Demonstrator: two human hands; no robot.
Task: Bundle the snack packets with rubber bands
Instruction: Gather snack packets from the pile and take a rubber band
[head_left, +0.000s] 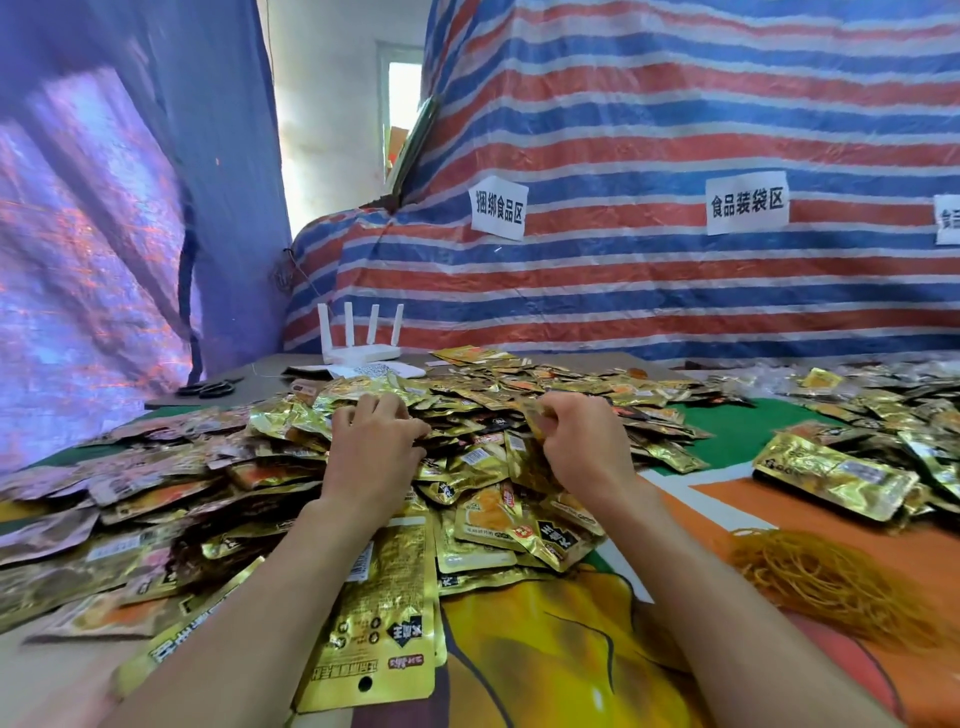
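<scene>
Snack packets (467, 457) are lying in a loose gold heap across the middle of the table (737, 436), within easy reach of both arms; the left hand (371, 447) is resting on top of the heap with its fingers bent down among the foil, probably raking a few together, though I cannot tell whether it is actually gripping any; the right hand (579, 441) is pinching one of the snack packets between thumb and curled fingers, lifting its edge clear of its neighbours, likely to start a stack. Rubber bands (831, 587) are waiting in a tangled yellow mound just beside the right forearm, apart from the heap, so one can be taken once a stack is squared; no band is being handled yet. A second heap (857, 467) is sitting farther right; a white router (363, 348) and scissors (208, 387) are lying behind, out of the way.
</scene>
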